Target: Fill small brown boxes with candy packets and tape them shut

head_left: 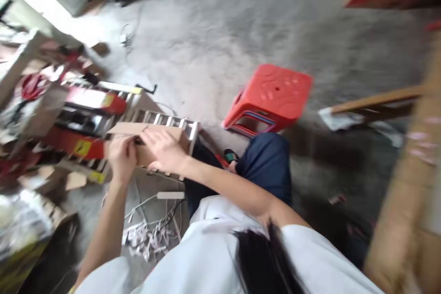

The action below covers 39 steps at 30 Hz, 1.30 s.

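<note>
We see two bare hands on a flat cardboard piece at the left centre of the frame, above a grey concrete floor (220,32).

The biggest thing near the hands is the red plastic stool (272,96), which lies tipped on the floor, right of centre and well apart from the hands. Left of it, at the middle left, stands a metal roller rack (165,121) with red and yellow parts. The cardboard piece (129,128) rests on this rack. Our right hand (163,149) lies flat and spread on top of the cardboard, pressing it and not closed around it. Our left hand (122,156) is curled at the cardboard's near edge; the picture is blurred, so we cannot tell if it really grips. Below the hands, white cables (148,234) lie on the floor.
</note>
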Tool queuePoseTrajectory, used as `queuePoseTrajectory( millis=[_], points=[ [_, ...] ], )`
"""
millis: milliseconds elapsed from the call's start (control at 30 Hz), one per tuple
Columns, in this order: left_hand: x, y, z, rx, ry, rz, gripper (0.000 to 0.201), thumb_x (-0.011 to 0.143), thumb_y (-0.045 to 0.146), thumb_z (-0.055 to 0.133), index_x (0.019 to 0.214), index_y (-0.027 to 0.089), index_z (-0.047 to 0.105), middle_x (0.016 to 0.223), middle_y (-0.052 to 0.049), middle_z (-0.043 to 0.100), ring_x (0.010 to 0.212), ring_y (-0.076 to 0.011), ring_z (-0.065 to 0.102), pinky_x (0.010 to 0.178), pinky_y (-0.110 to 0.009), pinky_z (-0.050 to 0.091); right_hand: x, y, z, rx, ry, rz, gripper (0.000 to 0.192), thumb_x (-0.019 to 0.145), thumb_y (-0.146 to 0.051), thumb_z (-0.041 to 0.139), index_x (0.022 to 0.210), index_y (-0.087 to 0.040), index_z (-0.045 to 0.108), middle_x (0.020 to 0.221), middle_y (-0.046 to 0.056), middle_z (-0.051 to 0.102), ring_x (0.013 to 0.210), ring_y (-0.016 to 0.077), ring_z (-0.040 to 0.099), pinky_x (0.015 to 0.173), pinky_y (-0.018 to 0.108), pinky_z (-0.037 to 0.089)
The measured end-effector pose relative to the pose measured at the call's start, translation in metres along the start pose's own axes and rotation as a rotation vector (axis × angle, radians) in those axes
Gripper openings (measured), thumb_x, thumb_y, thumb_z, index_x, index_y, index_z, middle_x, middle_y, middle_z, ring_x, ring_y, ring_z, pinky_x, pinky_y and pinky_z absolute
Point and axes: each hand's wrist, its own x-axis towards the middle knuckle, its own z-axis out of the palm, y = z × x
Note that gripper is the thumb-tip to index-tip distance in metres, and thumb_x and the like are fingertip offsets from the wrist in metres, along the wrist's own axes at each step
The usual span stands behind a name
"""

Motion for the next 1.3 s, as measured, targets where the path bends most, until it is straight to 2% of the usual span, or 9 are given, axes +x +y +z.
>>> queuePoseTrajectory(
  millis=[200, 367, 500, 667, 767, 900, 1100, 1200, 1300],
  points=[
    [-0.006, -0.002, -0.007, 0.085, -0.246, 0.082, 0.038, 0.100, 0.031, 0.035, 0.117, 0.022, 0.068, 0.124, -0.008, 0.071, 0.129, -0.0261, 0.056, 0.111, -0.046, 0.041, 0.000, 0.012, -0.041, -0.021, -0.174, 0.130, 0.095, 0.078, -0.041, 0.082, 0.155, -0.012, 0.034, 0.157, 0.017, 0.039, 0.138, 0.0341, 0.045, 0.119, 0.056, 0.035],
    [0.000, 0.005, 0.002, 0.203, -0.294, -0.014, 0.039, 0.098, 0.036, 0.039, 0.073, 0.021, 0.066, 0.083, -0.012, 0.073, 0.099, -0.0311, 0.064, 0.093, -0.050, 0.045, -0.017, 0.005, -0.012, -0.145, -0.224, 0.152, 0.122, 0.064, -0.058, 0.089, 0.159, -0.015, 0.026, 0.165, 0.015, 0.020, 0.149, 0.0486, 0.019, 0.113, 0.080, 0.019],
    [-0.021, 0.002, 0.004, 0.091, -0.117, -0.010, 0.038, 0.099, 0.036, 0.038, 0.076, 0.022, 0.065, 0.085, -0.010, 0.071, 0.093, -0.0256, 0.065, 0.094, -0.046, 0.047, -0.028, 0.007, 0.014, -0.146, -0.129, 0.146, 0.113, 0.074, -0.060, 0.080, 0.161, -0.017, 0.023, 0.167, 0.011, 0.016, 0.152, 0.0447, 0.013, 0.117, 0.078, 0.010],
    [-0.032, -0.011, -0.007, 0.126, 0.326, -0.146, 0.038, 0.098, 0.046, 0.044, 0.117, 0.021, 0.066, 0.127, -0.016, 0.059, 0.127, -0.0297, 0.054, 0.113, -0.054, 0.036, -0.029, 0.009, 0.010, -0.140, -0.118, 0.143, 0.106, 0.076, -0.056, 0.078, 0.160, -0.019, 0.026, 0.166, 0.010, 0.019, 0.151, 0.0425, 0.017, 0.117, 0.076, 0.014],
    [-0.009, -0.028, -0.018, 0.150, 0.134, -0.189, 0.063, 0.092, 0.056, 0.054, 0.144, 0.022, 0.049, 0.150, -0.017, 0.045, 0.143, -0.0339, 0.037, 0.115, -0.054, 0.033, -0.027, 0.009, 0.007, -0.138, -0.118, 0.124, 0.104, 0.077, -0.053, 0.077, 0.160, -0.017, 0.026, 0.166, 0.012, 0.019, 0.151, 0.0428, 0.018, 0.118, 0.074, 0.013],
    [0.021, -0.046, -0.020, -0.016, -0.153, -0.201, 0.054, 0.095, 0.056, 0.047, 0.137, 0.025, 0.056, 0.135, -0.009, 0.061, 0.119, -0.0258, 0.060, 0.098, -0.037, 0.049, -0.029, 0.020, 0.005, -0.094, -0.083, 0.094, 0.106, 0.075, -0.057, 0.078, 0.158, -0.014, 0.029, 0.165, 0.016, 0.022, 0.151, 0.0415, 0.017, 0.120, 0.068, 0.014],
    [0.028, -0.044, -0.006, 0.124, 0.057, -0.331, 0.037, 0.097, 0.049, 0.047, 0.084, 0.019, 0.064, 0.093, -0.006, 0.071, 0.080, -0.0168, 0.062, 0.078, -0.028, 0.046, -0.033, 0.024, 0.013, -0.077, -0.026, 0.289, 0.119, 0.065, -0.068, 0.080, 0.158, -0.014, 0.028, 0.164, 0.028, 0.010, 0.150, 0.0491, 0.011, 0.115, 0.068, 0.018],
    [0.028, -0.039, 0.001, 0.215, 0.185, -0.348, 0.037, 0.099, 0.047, 0.046, 0.085, 0.019, 0.066, 0.100, -0.009, 0.071, 0.097, -0.0214, 0.064, 0.090, -0.033, 0.047, -0.027, 0.011, 0.022, -0.096, -0.022, 0.343, 0.116, 0.067, -0.063, 0.079, 0.158, -0.013, 0.028, 0.162, 0.031, 0.013, 0.146, 0.0506, 0.020, 0.112, 0.067, 0.023],
    [0.016, -0.020, 0.012, 0.171, 0.329, -0.320, 0.045, 0.102, 0.049, 0.036, 0.116, 0.019, 0.066, 0.141, -0.014, 0.058, 0.135, -0.0262, 0.048, 0.113, -0.042, 0.037, -0.022, 0.003, 0.027, -0.090, -0.019, 0.376, 0.115, 0.067, -0.060, 0.079, 0.158, -0.013, 0.028, 0.161, 0.032, 0.015, 0.144, 0.0500, 0.023, 0.110, 0.067, 0.026]
  ],
)
